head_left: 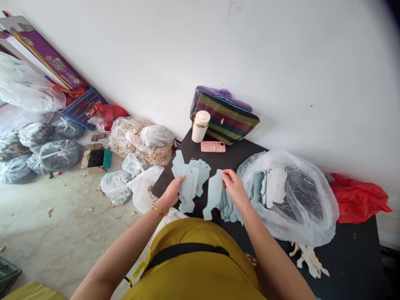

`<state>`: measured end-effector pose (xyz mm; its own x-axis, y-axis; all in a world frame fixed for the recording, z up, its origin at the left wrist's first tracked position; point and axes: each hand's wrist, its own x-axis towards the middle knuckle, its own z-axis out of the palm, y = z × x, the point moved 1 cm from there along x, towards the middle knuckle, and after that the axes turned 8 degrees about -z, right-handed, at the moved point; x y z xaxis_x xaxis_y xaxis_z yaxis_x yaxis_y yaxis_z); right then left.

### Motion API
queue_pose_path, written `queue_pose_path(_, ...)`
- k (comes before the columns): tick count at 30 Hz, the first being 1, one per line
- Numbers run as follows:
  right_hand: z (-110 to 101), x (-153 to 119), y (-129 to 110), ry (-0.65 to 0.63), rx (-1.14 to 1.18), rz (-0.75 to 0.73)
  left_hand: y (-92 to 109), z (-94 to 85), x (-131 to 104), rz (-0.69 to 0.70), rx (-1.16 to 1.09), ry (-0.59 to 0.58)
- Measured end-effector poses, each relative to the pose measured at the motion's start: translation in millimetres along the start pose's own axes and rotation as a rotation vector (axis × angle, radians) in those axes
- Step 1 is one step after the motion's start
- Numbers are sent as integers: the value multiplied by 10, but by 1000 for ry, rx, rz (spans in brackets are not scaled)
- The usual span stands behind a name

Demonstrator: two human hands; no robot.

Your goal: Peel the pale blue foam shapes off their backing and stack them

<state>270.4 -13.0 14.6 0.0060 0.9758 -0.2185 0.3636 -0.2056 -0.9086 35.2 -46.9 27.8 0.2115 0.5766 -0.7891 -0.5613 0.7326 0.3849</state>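
On the purple box (46, 54) at the left, a printed logo could be seen, but its letters were too small for reading. The pink phone (209, 146) had a pale picture on its case and lay flat near a cream cup (199, 131) with a golden band. Both were on a black table (353, 258), set against a white wall (281, 62). Over this table, the left hand (173, 191) had its fingers closed around several light blue pieces (187, 185). The right hand (233, 185) pinched a single blue piece (213, 192) by its upper end, beside a row of blue pieces (229, 210). To the right was a clear plastic bag (323, 212) with white pieces (276, 187) inside. Filled bags (159, 156) and small scraps (50, 212) lay on the pale floor (78, 225)
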Motion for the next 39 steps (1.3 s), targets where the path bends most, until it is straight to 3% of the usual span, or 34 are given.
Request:
queue_pose_path(4, -508, 63, 343, 19, -365, -29, 0, -12, -10, 2, 20, -32)
queue_pose_path(7, -622, 52, 425, 95, -592, -117, -5, 55, -46, 4, 27, -4)
queue_pose_path(9, -472, 1, 321, 105, -573, -218, -25, 134, -77, -1, 45, 28)
queue_pose_path(12, -19, -59, 30, -47, -375, -339, -80, 262, -118, -24, 117, 30)
queue_pose_path(16, 425, 0, -239, -107, -295, -314, -145, 349, -129, -13, 198, 4)
queue_pose_path(18, 458, 40, -251, -136, -225, -222, -153, 339, -114, -9, 193, 3)
queue_pose_path(22, 312, 65, -132, -210, 143, -29, -96, 214, -61, 38, 173, 11)
queue_pose_path(25, 205, 101, -2, -187, 307, 73, -2, 16, -14, 80, 174, 67)
queue_pose_path(28, 193, 200, 109, -154, 305, 143, 112, -225, 7, 105, 171, 83)
queue_pose_path(32, 328, 423, 156, -161, 135, 116, 228, -453, -36, 63, 210, 44)
queue_pose_path(35, 471, 578, 76, -89, 35, 75, 240, -492, -88, 34, 247, 36)
queue_pose_path(37, 561, 618, -52, -22, -72, -36, 206, -464, -108, 19, 287, 38)
queue_pose_path(39, 656, 589, -220, -43, -174, -198, 150, -405, -107, -4, 329, 21)
